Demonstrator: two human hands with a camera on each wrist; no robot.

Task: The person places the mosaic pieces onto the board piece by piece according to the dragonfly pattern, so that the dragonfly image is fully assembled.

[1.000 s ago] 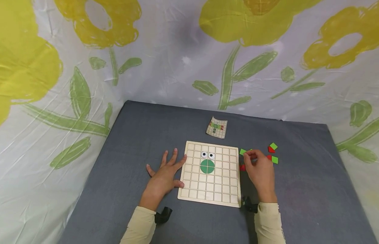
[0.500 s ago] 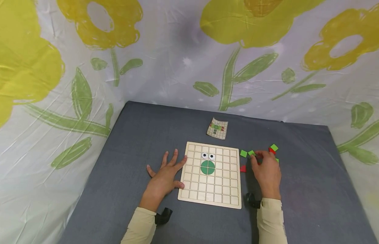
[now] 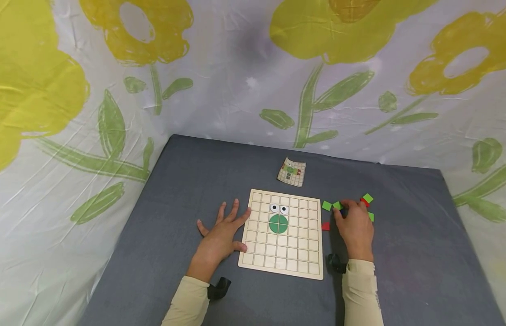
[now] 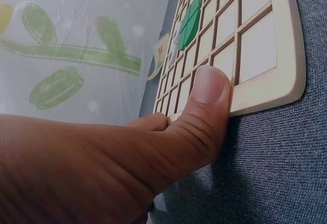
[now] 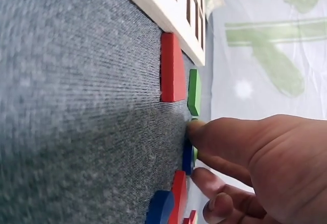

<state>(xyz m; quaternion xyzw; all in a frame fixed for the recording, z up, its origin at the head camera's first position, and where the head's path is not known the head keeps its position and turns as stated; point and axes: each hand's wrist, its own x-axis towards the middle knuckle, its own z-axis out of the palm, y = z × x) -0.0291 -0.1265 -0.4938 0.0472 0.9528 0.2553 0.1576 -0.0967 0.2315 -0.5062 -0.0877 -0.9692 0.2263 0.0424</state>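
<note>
My left hand lies spread at the left edge of a wooden grid board, its thumb resting on the rim. Set in the board are two eye tiles above a dark green circle of quarter pieces. To the right of the board, my right hand has its thumb and fingers bent low over loose pieces. In the right wrist view the fingertips meet a thin blue piece, which looks pinched; its shape is partly hidden. Beside the thumb lie light green tiles and a red piece.
Behind the board lies a small curled picture card. More green and red pieces lie past my right hand, and another blue piece shows in the right wrist view. A flowered cloth hangs along the table's back edge.
My right hand has moved a little to the right, from above the nearest green tiles down among the pieces beyond them. The left hand and the board have stayed in place.
</note>
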